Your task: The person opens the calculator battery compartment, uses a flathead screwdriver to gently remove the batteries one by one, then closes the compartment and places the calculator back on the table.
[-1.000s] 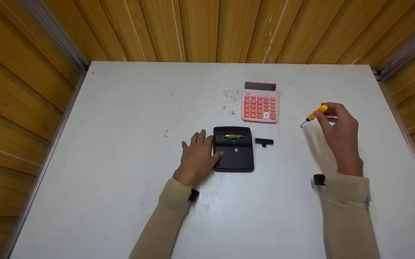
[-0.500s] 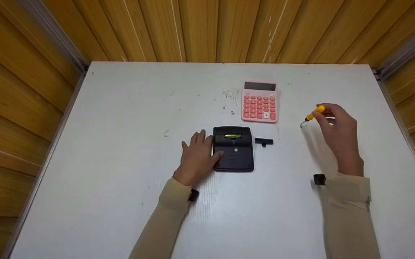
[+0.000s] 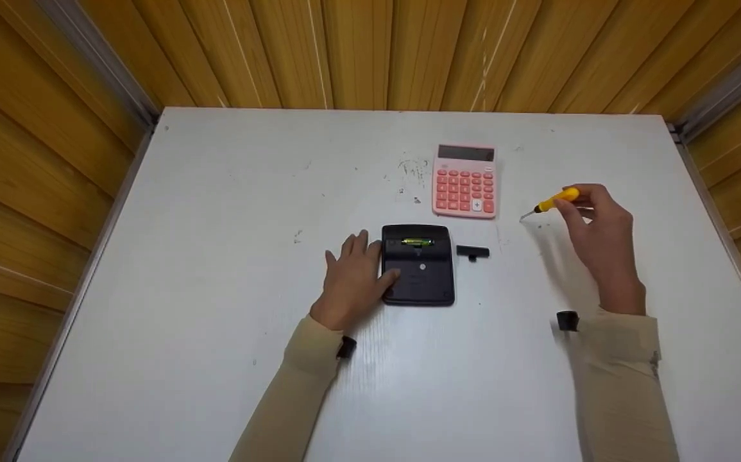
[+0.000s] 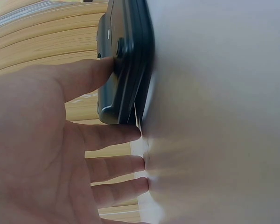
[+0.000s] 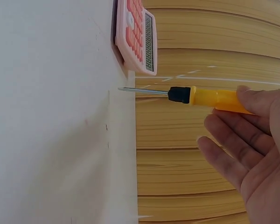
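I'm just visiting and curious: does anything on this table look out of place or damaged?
The black rectangular plastic device looks odd with its green cylindrical battery exposed; a small black plastic bar, possibly its cover, lies loose to the right. Dark scuffs mark the white tabletop.

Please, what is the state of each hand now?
Left hand: open, touching the black device.
Right hand: closed, holding the yellow screwdriver.

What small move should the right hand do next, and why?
Probably the right hand should bring the yellow screwdriver toward the battery: the black calculator lies face down, battery exposed, its cover beside it, and the left hand touches its edge.
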### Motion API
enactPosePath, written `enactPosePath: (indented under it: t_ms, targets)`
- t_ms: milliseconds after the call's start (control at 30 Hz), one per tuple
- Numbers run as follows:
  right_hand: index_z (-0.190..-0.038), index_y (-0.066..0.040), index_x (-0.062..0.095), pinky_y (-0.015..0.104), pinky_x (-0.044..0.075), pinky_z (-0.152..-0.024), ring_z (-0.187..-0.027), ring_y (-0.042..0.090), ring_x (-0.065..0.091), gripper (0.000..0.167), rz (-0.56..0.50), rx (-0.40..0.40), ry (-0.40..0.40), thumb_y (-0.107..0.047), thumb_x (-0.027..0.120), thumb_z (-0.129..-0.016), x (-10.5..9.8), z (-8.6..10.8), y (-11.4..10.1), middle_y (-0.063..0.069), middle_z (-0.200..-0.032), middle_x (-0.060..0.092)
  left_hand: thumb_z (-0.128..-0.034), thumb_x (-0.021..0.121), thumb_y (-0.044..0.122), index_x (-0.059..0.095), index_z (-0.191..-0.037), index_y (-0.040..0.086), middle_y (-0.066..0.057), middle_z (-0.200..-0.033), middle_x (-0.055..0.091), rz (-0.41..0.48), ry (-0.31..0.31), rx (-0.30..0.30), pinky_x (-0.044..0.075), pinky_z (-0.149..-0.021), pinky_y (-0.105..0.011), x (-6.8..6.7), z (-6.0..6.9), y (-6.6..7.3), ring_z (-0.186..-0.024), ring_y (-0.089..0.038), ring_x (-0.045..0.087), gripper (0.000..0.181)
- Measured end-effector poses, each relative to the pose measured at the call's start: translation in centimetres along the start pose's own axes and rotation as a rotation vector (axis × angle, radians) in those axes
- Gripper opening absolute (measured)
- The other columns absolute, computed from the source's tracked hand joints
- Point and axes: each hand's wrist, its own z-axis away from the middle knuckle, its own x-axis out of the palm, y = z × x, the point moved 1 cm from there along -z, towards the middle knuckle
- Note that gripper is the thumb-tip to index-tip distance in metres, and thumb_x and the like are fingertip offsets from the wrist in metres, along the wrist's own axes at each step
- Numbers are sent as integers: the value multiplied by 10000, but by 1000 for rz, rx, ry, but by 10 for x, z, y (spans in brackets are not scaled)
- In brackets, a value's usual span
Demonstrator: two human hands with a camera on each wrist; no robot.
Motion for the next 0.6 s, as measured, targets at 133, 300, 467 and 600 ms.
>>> enactPosePath:
  t_ms: [133,300,467,600]
  targets:
    - [-1256,88,630,134,479,-951,-1012,-35,614,319,-35,-50,-2,-123,716,-1033,4,1,-8,191,-1169,720,-1055,630,490,518,-1553,31,-229,-1656,379,-1,-1,-10,270,-1152,-751,0,0,1,-1548,-410,313,686]
    - [-1256,63,653,114,480,-933,-999,-111,591,296,-71,-88,-3,-72,740,-1007,11,3,-20,151,-1184,730,-1056,627,488,519,-1555,36,-223,-1664,370,-2,-10,-21,256,-1160,-749,1,-1,1,-1556,-404,302,681]
    - [-1257,38,669,112,488,-927,-1004,-38,637,298,-101,-98,-19,-67,757,-992,19,6,-34,115,-1195,735,-1055,622,497,516,-1560,42,-218,-1667,368,-4,-13,-24,253,-1163,-747,1,-2,1,-1560,-398,295,688]
    - [-1241,66,660,125,500,-931,-1016,-58,642,290,-132,-124,-33,-66,749,-998,25,7,-43,118,-1191,731,-1055,620,500,508,-1566,46,-213,-1672,362,-2,-22,-26,252,-1164,-746,0,-2,1,-1562,-393,289,693]
